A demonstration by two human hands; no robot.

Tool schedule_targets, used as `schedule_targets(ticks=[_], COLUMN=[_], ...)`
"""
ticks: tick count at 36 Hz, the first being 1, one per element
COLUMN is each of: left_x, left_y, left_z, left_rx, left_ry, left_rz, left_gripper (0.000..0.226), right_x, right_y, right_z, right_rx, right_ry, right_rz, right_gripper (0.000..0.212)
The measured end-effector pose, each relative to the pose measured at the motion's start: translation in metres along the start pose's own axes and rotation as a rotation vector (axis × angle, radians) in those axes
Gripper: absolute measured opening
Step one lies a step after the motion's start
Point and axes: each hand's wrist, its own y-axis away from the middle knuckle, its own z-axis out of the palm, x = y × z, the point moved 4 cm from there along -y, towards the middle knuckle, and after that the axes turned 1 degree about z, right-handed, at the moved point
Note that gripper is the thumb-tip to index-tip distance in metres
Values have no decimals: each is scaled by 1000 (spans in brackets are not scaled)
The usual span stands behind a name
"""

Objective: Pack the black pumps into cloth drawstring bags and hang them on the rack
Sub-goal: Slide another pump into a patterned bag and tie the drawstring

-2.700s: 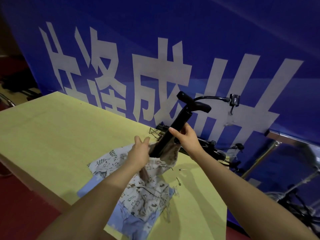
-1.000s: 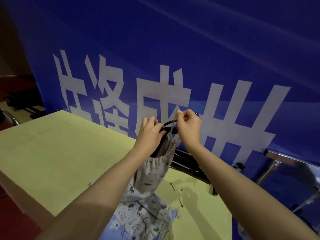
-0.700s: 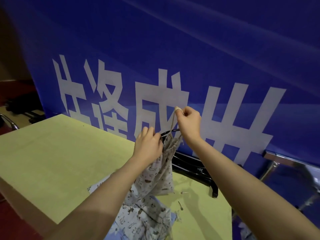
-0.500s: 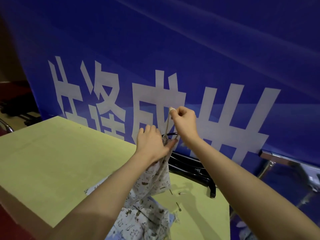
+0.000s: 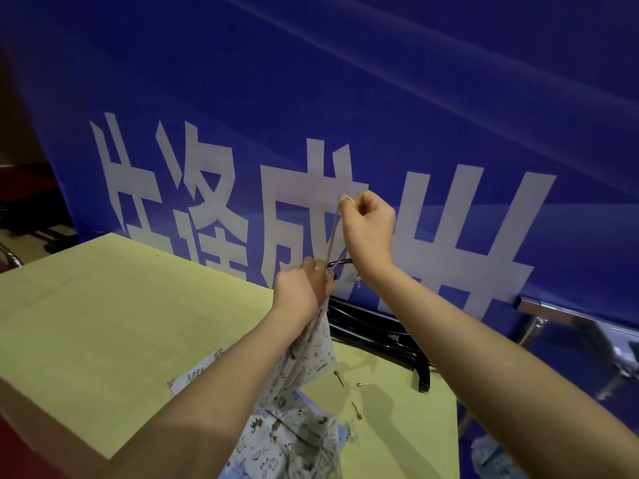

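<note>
bag (image 5: 320,344) neck is gripped in left hand (image 5: 301,292), above table (image 5: 121,305) | drawstring (image 5: 332,236) is pinched taut by right hand (image 5: 368,226) at 1 o'clock | pump mostly hidden; long axis judged upright

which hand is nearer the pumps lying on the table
Left. The left hand bunches the bag's neck right beside the black pumps on the table; the right hand is raised higher, pulling the drawstring.
</note>
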Motion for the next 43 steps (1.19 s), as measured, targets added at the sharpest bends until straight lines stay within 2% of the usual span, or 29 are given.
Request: schedule_targets(ticks=[5, 11, 23, 32, 38, 43], left_x=[-3, 3, 28, 137, 228, 286], left_y=[1, 8, 13, 32, 63, 91], left_z=[2, 3, -48, -109, -118, -97], left_rx=[-15, -54, 55, 39, -27, -65], left_ry=[-23, -54, -105, -12, 77, 112], left_rz=[-37, -52, 40, 20, -17, -54], left_gripper=[41, 40, 34, 45, 44, 69], right_x=[-6, -5, -34, -72, -71, -46], right_y=[1, 4, 3, -7, 5, 19], right_z=[-1, -10, -63, -179, -272, -322], right_rx=[3, 19, 83, 151, 154, 113], right_ry=[16, -10, -156, -161, -113, -33], right_rz=[-46, -8, -28, -122, -125, -61], right_gripper=[37, 31, 31, 37, 34, 34])
